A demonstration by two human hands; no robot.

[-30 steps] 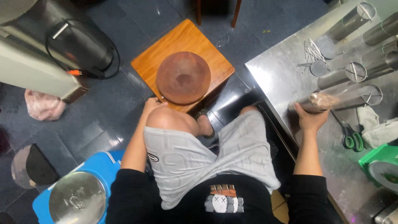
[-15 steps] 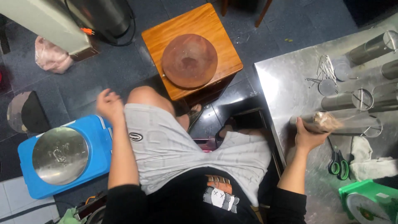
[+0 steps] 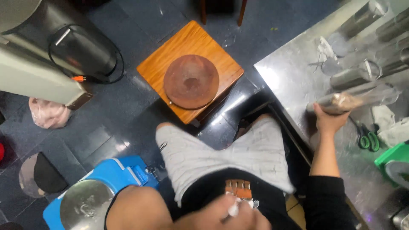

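A metal tube (image 3: 353, 99) wrapped in clear plastic is clasped by the right hand (image 3: 330, 120) — fingers curled over its near end, the rest of it stretching away from the grip across the steel counter (image 3: 294, 81). The left hand (image 3: 230, 215) is seen low at the frame's edge, fingers pinched on a small white object (image 3: 233, 208) — blurred. Green-handled scissors (image 3: 365, 137) lie just beside the right wrist. A wooden stool (image 3: 191, 70) stands well apart.
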